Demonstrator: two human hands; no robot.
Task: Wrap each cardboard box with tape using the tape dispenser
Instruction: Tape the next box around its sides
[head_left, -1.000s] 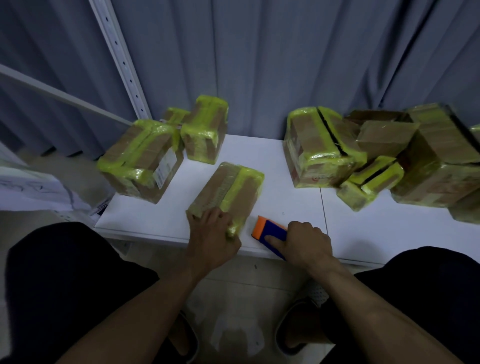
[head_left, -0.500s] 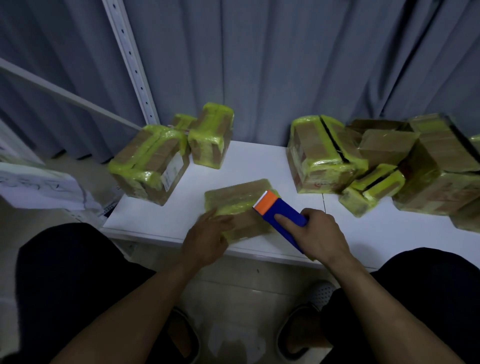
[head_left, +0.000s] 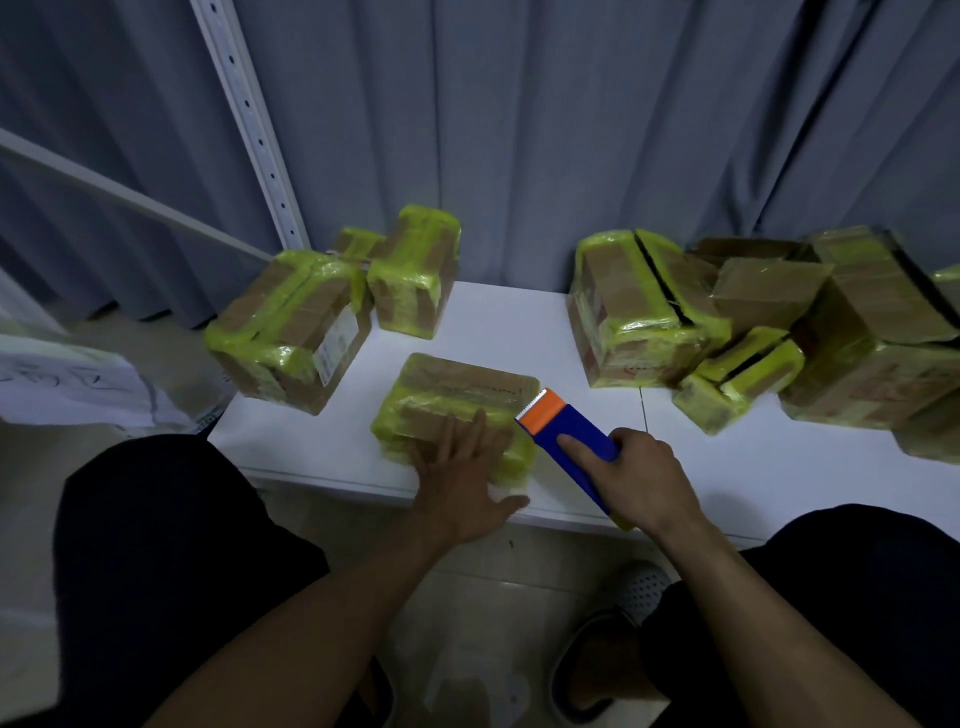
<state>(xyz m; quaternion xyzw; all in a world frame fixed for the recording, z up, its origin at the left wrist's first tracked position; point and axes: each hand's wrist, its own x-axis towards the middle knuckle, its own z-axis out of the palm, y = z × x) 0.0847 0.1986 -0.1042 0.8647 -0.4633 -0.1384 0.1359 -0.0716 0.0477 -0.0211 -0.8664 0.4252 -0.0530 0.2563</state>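
Centre box (head_left: 457, 389): lies flat near the front edge of the white tabletop (head_left: 498, 322), banded in yellow-green tape, with brown card showing on top.
Left hand (head_left: 462, 483): flat on the box's near end, fingers straight and spread, pressing down.
Right hand (head_left: 644, 478): curled round the blue tape dispenser (head_left: 566, 431), forefinger along its top. Its orange toothed head sits at the box's right edge; contact unclear.
Done: the left boxes (head_left: 291, 322) look fully wrapped.
Left: probably more tape on this box. In the right pile (head_left: 644, 306), one brown box (head_left: 763, 291) shows bare card.
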